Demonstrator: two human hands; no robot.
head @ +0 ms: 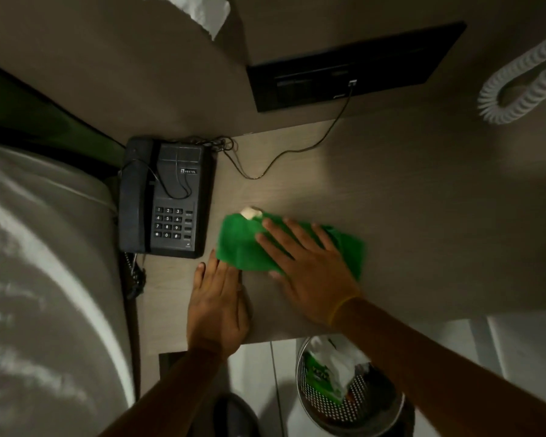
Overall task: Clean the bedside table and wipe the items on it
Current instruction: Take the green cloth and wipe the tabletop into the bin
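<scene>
A green cloth (243, 244) lies flat on the pale wooden bedside table (407, 216). My right hand (306, 269) presses flat on the cloth, fingers spread. A small white crumpled scrap (250, 212) sits at the cloth's far edge. My left hand (216, 307) rests palm down on the table near its front edge, fingers together, just left of the cloth and holding nothing. A black push-button telephone (167, 197) stands at the table's left side, its handset on the cradle.
A thin black cord (297, 149) runs from the phone to a black wall panel (353, 67). A white coiled cord (524, 83) hangs at the far right. A perforated metal waste bin (350, 389) with wrappers stands on the floor below. The bed (44, 294) lies left.
</scene>
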